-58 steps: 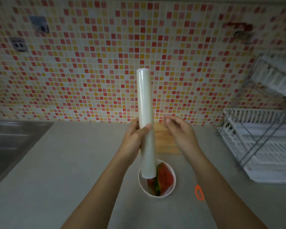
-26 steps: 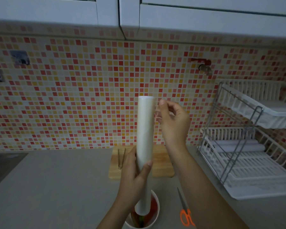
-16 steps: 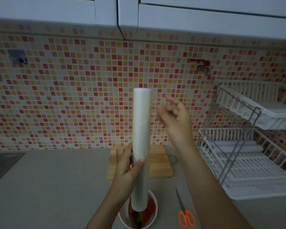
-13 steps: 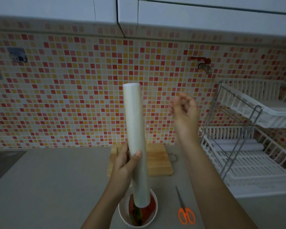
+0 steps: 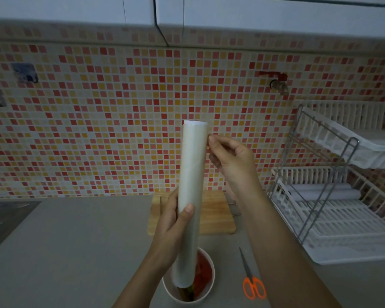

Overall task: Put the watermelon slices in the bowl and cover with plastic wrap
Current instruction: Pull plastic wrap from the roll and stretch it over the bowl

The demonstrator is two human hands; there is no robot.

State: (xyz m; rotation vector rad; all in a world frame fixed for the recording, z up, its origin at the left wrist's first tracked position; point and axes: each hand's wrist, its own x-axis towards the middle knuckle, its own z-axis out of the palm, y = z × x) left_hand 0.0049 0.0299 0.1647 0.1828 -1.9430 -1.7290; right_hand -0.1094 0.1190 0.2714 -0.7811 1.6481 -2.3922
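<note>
My left hand (image 5: 172, 227) grips a long white roll of plastic wrap (image 5: 190, 181) around its lower half and holds it upright in front of me. Up near the roll's top right edge, my right hand (image 5: 230, 160) has thumb and fingertips pinched together against the film. Whether it has caught the film's edge I cannot tell. Below the roll, a white bowl (image 5: 210, 287) stands on the grey counter (image 5: 76, 252) with red watermelon slices (image 5: 202, 268) in it. The roll's lower end hides part of the bowl.
A wooden cutting board (image 5: 216, 216) with a knife (image 5: 160, 206) lies behind the bowl against the mosaic wall. Orange-handled scissors (image 5: 251, 283) lie right of the bowl. A white two-tier dish rack (image 5: 333, 196) fills the right side. A steel sink (image 5: 2, 218) is at the left edge.
My right hand, which had swung out to the right with fingers loose, has come back to the top of the roll and pinched at it. The roll has straightened and shifted slightly right.
</note>
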